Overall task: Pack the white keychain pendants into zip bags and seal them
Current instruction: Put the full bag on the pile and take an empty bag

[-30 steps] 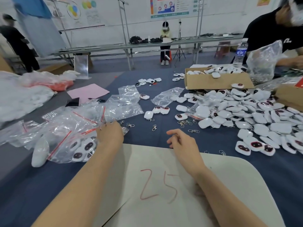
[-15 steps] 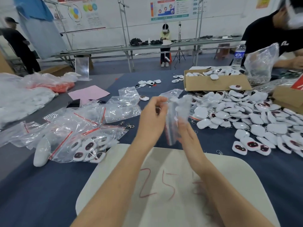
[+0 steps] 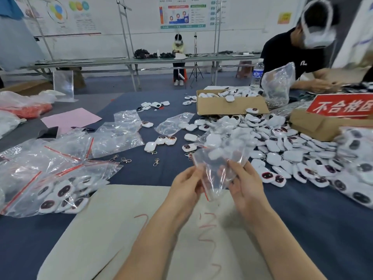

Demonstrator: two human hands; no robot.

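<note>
Zip bag (image 3: 218, 160), clear with a red seal strip, held in the air between both hands above a pale board (image 3: 113, 229) marked in red. Left hand (image 3: 186, 188) pinches the red-striped edge. Right hand (image 3: 243, 187) grips the opposite side, fingers curled on the plastic. The hands are close together but not touching. Whether anything is inside the bag cannot be told. Just beyond, to the right, a heap of white keychain pendants (image 3: 282, 156) covers the blue table (image 3: 323, 229). Filled bags (image 3: 52, 190) lie to the left. A cardboard box (image 3: 232, 107) holding more pendants sits farther back.
</note>
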